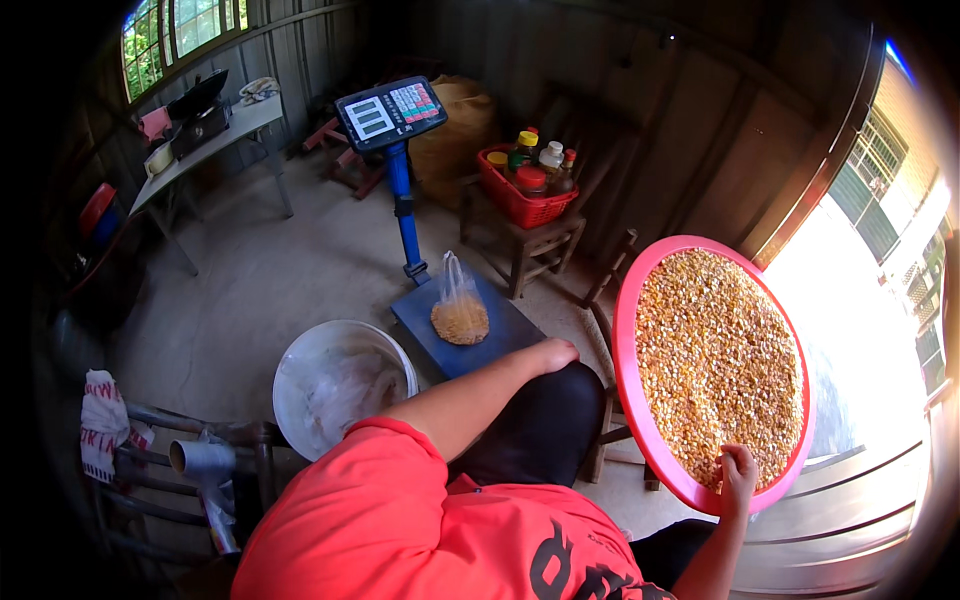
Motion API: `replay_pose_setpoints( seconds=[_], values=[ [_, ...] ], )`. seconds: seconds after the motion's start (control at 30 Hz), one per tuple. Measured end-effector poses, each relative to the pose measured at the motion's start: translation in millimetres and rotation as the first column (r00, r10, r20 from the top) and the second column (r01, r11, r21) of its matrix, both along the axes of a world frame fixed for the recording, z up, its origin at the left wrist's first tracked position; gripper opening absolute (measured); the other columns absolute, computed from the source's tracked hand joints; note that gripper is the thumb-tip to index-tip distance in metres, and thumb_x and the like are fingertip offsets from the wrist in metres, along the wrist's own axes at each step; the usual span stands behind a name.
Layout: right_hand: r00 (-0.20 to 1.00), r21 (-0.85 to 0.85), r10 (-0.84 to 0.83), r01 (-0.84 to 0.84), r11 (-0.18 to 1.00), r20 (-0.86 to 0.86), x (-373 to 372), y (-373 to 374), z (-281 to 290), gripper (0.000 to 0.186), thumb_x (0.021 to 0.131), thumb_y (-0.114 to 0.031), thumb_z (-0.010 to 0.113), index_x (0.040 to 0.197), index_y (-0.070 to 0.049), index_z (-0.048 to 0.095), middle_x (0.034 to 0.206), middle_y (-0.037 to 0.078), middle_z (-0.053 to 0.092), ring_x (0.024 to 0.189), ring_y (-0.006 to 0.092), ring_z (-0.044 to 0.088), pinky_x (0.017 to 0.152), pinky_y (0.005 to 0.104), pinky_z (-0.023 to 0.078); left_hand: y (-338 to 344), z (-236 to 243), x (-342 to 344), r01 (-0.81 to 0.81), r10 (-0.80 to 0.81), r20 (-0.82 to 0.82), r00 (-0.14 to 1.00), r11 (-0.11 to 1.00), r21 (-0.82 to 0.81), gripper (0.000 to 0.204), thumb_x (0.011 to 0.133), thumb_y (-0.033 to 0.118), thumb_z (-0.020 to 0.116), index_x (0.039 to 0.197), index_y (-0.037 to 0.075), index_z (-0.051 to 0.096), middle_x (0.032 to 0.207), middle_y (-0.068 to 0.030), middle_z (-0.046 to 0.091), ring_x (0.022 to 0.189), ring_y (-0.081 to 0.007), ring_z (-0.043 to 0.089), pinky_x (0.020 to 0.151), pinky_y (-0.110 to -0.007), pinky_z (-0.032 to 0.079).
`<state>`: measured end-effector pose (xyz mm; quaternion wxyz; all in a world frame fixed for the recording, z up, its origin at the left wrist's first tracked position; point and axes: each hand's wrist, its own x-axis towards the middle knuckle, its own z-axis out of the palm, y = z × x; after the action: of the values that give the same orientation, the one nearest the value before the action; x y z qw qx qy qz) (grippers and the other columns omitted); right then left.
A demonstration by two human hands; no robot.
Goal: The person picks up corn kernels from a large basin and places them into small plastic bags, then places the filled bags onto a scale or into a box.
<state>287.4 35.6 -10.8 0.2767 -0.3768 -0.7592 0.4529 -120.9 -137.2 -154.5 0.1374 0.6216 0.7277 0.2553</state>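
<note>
- At right of the frame, a tilted pink basin (627, 350) spread thickly with corn kernels (720, 340); handling apparently in progress, with plenty left there.
- At lower right, right hand (737, 470) at the basin's near side, fingers curled narrowly among the kernels; cannot tell if holding any.
- At centre, left hand (555, 354) resting on the dark-clad knee (560, 415), fingers partly hidden; grip impossible to tell.
- Just above, on a blue scale (508, 330), an upright clear bag (460, 315) with golden grain in the bottom: one portion seemingly bagged, sealing unclear.
- Left of centre, a white bucket (310, 365) with crumpled clear plastic (360, 385) inside.
</note>
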Motion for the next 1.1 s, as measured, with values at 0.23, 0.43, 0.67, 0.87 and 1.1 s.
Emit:
replay_pose_setpoints(
  seconds=[0.23,0.43,0.67,0.87,1.1],
  values=[
    [1.0,0.004,0.025,-0.025,1.0,0.002,0.1,-3.3,1.2,0.01,0.085,-0.001,0.051,0.09,-0.004,0.059,0.067,0.001,0.055,0.05,0.0052,0.047,0.043,0.018,0.034,-3.7,5.2,-5.0,0.012,-0.012,0.0,1.0,0.998,-0.07,0.029,0.077,0.023,0.05,0.095,0.007,0.067,0.101,-0.0178,0.062,0.097,-0.0336,0.058,0.086,-0.039,0.045],
    [0.999,-0.048,0.014,-0.013,0.999,0.031,0.5,0.4,0.4,0.01,0.086,-0.001,0.05,0.09,-0.004,0.058,0.07,0.001,0.056,0.054,0.0053,0.048,0.045,0.0177,0.036,-20.6,15.1,-9.3,0.05,-0.044,0.094,0.995,0.997,-0.064,0.03,0.082,0.023,0.046,0.098,0.008,0.065,0.104,-0.0166,0.061,0.097,-0.0328,0.058,0.086,-0.039,0.044],
    [0.997,-0.005,0.03,-0.03,1.0,0.078,3.1,7.2,-5.3,0.01,0.086,0.001,0.051,0.09,-0.003,0.059,0.075,0.001,0.056,0.062,0.0064,0.053,0.048,0.0177,0.039,-33.3,-34.6,-32.5,0.037,-0.019,0.202,0.979,0.996,-0.082,0.028,0.084,0.023,0.046,0.099,0.007,0.064,0.1,-0.0147,0.063,0.093,-0.03,0.06,0.082,-0.036,0.045],
    [0.992,0.022,0.022,-0.025,0.999,0.124,3.7,8.4,-4.9,0.011,0.087,0.001,0.049,0.09,-0.003,0.058,0.072,0.001,0.055,0.057,0.0058,0.049,0.047,0.0173,0.037,-71.3,-44.7,-47.3,-0.4,0.538,0.806,0.246,0.814,-0.421,0.012,0.079,0.02,0.058,0.084,0.01,0.063,0.074,-0.0026,0.062,0.059,-0.0124,0.058,0.047,-0.028,0.044],
    [0.993,0.031,0.017,-0.02,0.999,0.115,-2.6,1.1,1.9,0.011,0.086,0.002,0.048,0.09,-0.002,0.058,0.067,0.001,0.053,0.051,0.0041,0.044,0.046,0.0175,0.034,-123.2,-102.2,-176.6,-0.858,0.765,0.624,0.159,0.42,-0.297,0.025,0.075,0.023,0.061,0.092,0.004,0.061,0.083,-0.0139,0.064,0.077,-0.0282,0.061,0.068,-0.037,0.048]
  ],
)
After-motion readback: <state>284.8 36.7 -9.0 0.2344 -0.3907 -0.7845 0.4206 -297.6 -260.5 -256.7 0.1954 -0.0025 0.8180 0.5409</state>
